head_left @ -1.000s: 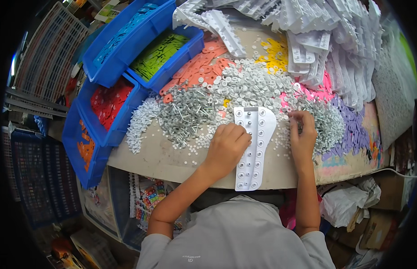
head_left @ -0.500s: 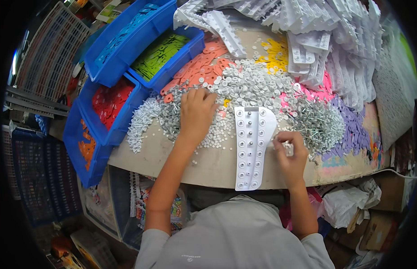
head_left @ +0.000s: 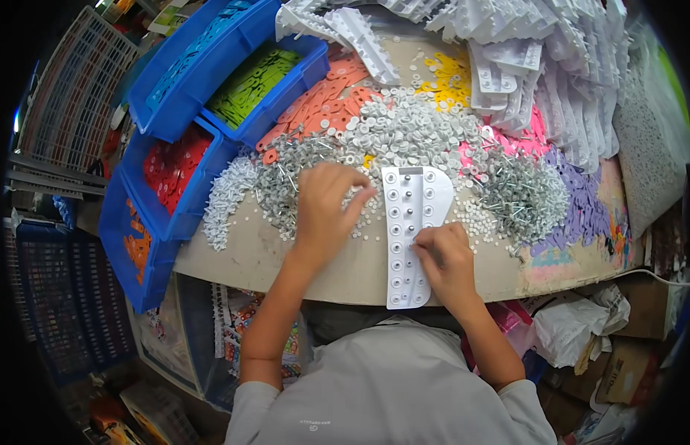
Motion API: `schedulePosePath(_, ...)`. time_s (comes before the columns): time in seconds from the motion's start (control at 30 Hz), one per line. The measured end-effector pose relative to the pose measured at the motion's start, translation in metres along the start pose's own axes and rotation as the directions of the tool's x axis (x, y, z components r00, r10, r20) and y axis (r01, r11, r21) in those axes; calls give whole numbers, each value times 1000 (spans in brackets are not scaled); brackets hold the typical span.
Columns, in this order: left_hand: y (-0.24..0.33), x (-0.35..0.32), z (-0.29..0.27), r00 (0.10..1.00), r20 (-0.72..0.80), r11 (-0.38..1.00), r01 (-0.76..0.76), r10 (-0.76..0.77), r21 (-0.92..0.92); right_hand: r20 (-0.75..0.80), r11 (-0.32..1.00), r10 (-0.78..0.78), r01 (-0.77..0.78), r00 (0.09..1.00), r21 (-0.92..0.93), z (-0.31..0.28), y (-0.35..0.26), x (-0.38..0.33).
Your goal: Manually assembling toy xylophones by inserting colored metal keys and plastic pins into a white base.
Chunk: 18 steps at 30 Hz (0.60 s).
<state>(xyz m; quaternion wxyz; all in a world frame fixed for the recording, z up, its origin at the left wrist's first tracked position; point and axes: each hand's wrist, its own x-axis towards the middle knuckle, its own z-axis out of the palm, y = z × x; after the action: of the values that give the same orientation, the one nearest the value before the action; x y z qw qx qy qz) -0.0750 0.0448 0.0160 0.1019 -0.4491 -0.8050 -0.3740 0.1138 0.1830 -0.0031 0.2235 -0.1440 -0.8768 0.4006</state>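
Note:
A white plastic tray (head_left: 395, 252) with rows of round cups and a centre row of metal pins lies in front of me near the table edge. Over its lower right part, my right hand (head_left: 447, 261) has thumb and forefinger pinched at the centre row; whatever they hold is too small to make out. Left of the tray, my left hand (head_left: 326, 208) hovers beside the grey metal pins (head_left: 274, 194), thumb and forefinger drawn together toward the tray. Anything between those fingertips cannot be seen clearly.
Beyond the tray spread white round caps (head_left: 404, 126), with coral (head_left: 315, 104), yellow (head_left: 449, 81), pink (head_left: 534, 133) and purple pieces (head_left: 575, 193). More pins (head_left: 519, 196) lie at right. Blue bins (head_left: 245, 133) stand left; white trays (head_left: 501, 30) are stacked at the back.
My left hand has drawn back from the pin pile toward me and the tray. My right hand has moved left from beside the tray onto its centre row.

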Motion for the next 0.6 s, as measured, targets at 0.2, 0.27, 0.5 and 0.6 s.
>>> schedulePosePath(0.2,34,-33,-1,990,138,981,30,-3,-191,71,989,-106,113,992,-98,-9,-5,5)
schedulePosePath(0.27,36,-42,0,989,143,984,51,-26,-172,111,977,-155,169,982,-128,-19,-13,10)
schedulePosePath(0.5,44,-55,8,988,144,967,85,-52,-240,58,954,-74,88,996,-287,-51,16,15)
schedulePosePath(0.6,47,-60,17,987,162,970,19,21,-240,-73,868,-35,-6,997,-497,-63,38,27)
